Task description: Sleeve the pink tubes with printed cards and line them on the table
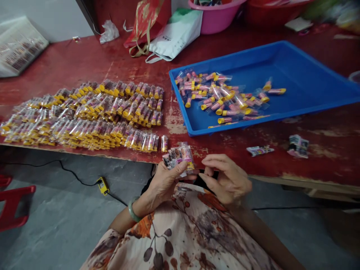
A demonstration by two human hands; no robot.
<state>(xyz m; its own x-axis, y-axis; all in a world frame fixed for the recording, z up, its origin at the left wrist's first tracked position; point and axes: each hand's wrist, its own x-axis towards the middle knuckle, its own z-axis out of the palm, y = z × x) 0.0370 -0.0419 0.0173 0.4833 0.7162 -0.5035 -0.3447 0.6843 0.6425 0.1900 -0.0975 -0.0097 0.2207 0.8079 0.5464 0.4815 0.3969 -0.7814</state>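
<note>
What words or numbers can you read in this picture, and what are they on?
No text here can be read.
White bag: a small dark print, too blurred.
Picture cards in the left hand: printed, but too small.
Rows of tubes and loose tubes in the blue tray: labels too small.
White box at far left: dark marks, blurred.

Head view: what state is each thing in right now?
Left hand, closed on a printed packet bundle.
Right hand, fingertips pinched beside the bundle.
Blue tray, holding loose yellow-capped tubes in a heap.
Wrapped tubes, laid in rows on the red table.
Pink basin, upright, contents unclear.
</note>
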